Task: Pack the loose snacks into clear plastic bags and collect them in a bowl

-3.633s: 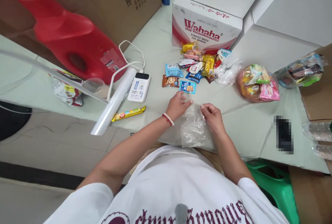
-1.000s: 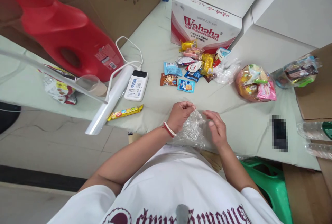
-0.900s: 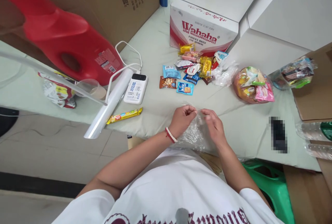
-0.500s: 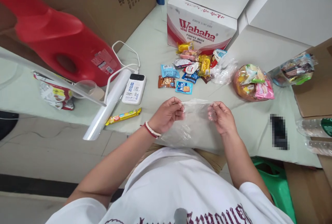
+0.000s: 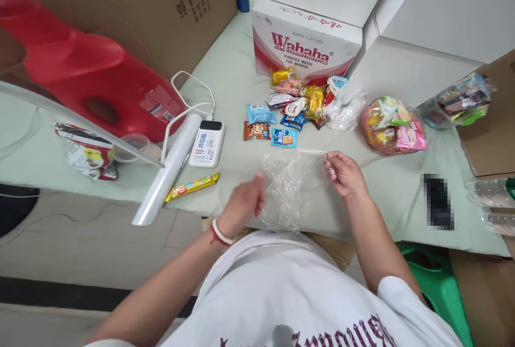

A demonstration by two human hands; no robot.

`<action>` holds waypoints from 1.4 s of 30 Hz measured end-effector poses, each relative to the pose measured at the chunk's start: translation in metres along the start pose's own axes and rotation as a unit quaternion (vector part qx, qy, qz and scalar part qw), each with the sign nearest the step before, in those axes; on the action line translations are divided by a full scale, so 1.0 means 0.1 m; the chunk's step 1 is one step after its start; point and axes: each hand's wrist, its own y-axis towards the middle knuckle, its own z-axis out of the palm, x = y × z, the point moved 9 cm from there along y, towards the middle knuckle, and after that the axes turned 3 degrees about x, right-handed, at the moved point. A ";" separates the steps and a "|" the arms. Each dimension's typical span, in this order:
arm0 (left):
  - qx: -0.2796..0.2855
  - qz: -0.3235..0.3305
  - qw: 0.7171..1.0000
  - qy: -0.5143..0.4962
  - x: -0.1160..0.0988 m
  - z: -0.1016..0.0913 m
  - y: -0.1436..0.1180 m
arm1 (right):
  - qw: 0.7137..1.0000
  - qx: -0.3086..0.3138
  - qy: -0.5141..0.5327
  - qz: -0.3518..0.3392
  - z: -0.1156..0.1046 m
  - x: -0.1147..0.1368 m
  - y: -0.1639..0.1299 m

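A thin clear plastic bag (image 5: 284,191) hangs over the front of the table. My right hand (image 5: 344,172) pinches the bag's upper right corner between thumb and fingers. Beside the bag's left edge is my left hand (image 5: 246,197), smeared by motion; whether its fingertips touch the plastic I cannot make out. Just beyond the bag lie small wrapped snacks, among them a light-blue packet (image 5: 284,138), a brown packet (image 5: 256,130) and a yellow packet (image 5: 314,101).
A Wahaba-style printed water carton (image 5: 301,52) stands behind the snacks. Crumpled clear plastic (image 5: 348,111) and a round snack tub (image 5: 392,135) are to the right, near a blurred-out dark object (image 5: 438,202). Left are a power bank (image 5: 207,144), yellow stick snack (image 5: 193,186) and red jug (image 5: 100,79).
My left hand has come off the bag's upper left corner and moved down and left. The bag's left side has sagged, while my right hand keeps its pinch.
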 end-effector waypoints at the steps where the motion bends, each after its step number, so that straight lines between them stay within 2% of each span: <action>1: 0.046 -0.013 0.999 0.022 0.13 0.19 -0.07 | 1.000 -0.001 -0.002 -0.003 0.00 -0.02 0.02; 2: 0.066 0.000 0.997 0.046 0.18 0.34 -0.11 | 1.000 0.002 -0.006 -0.005 0.01 -0.03 0.03; 4: 0.064 0.038 0.992 0.097 0.17 0.54 -0.09 | 1.000 0.018 -0.015 -0.018 0.03 -0.01 0.06; 7: 0.046 0.080 0.989 0.120 0.03 0.70 0.06 | 0.997 0.026 -0.022 -0.076 -0.01 0.10 0.03; 10: 0.040 0.093 0.992 0.070 -0.05 0.73 0.18 | 0.984 -0.073 -0.042 -0.160 -0.29 0.17 -0.18; 12: 0.040 0.098 0.994 0.036 -0.06 0.73 0.20 | 0.972 -0.142 -0.082 -0.169 -0.44 0.05 -0.35; 13: 0.044 0.100 0.994 0.026 -0.05 0.74 0.19 | 0.969 -0.154 -0.112 -0.155 -0.46 -0.05 -0.41; 15: 0.047 0.100 0.993 0.027 -0.03 0.77 0.19 | 0.967 -0.139 -0.178 -0.116 -0.38 -0.27 -0.45; 18: 0.008 0.080 0.995 0.050 0.02 0.77 0.22 | 0.963 -0.097 -0.235 -0.089 -0.15 -0.46 -0.42; 20: -0.009 0.068 0.996 0.060 0.02 0.79 0.27 | 0.967 -0.071 -0.229 -0.089 0.01 -0.47 -0.38; 23: 0.012 0.087 0.995 0.045 -0.07 0.83 0.33 | 0.979 -0.031 -0.177 -0.092 0.15 -0.40 -0.34; 25: 0.026 0.110 0.994 -0.006 -0.17 0.76 0.33 | 0.989 -0.036 -0.113 -0.088 0.09 -0.33 -0.33; 27: 0.053 0.101 0.987 -0.112 -0.21 0.63 0.31 | 0.995 -0.056 -0.032 -0.071 -0.09 -0.27 -0.31; 30: 0.121 0.023 0.946 -0.300 -0.16 0.45 0.29 | 0.996 -0.073 0.050 -0.011 -0.37 -0.25 -0.24; 32: 0.144 -0.018 0.921 -0.360 -0.12 0.32 0.30 | 0.994 -0.097 0.056 0.020 -0.54 -0.24 -0.20; 33: 0.145 -0.028 0.920 -0.364 -0.09 0.25 0.32 | 0.992 -0.111 0.048 0.027 -0.62 -0.23 -0.18; 36: 0.116 -0.036 0.950 -0.287 0.02 0.02 0.42 | 0.992 -0.122 -0.020 0.035 -0.74 -0.21 -0.14; 39: 0.050 -0.015 0.993 -0.110 0.10 -0.23 0.48 | 0.989 -0.092 -0.110 0.032 -0.77 -0.22 -0.12; 41: -0.025 0.040 0.998 0.045 0.00 -0.39 0.45 | 0.986 -0.074 -0.146 0.019 -0.78 -0.23 -0.14; 42: -0.073 0.082 0.987 0.121 -0.11 -0.46 0.41 | 0.985 -0.070 -0.157 0.009 -0.79 -0.22 -0.15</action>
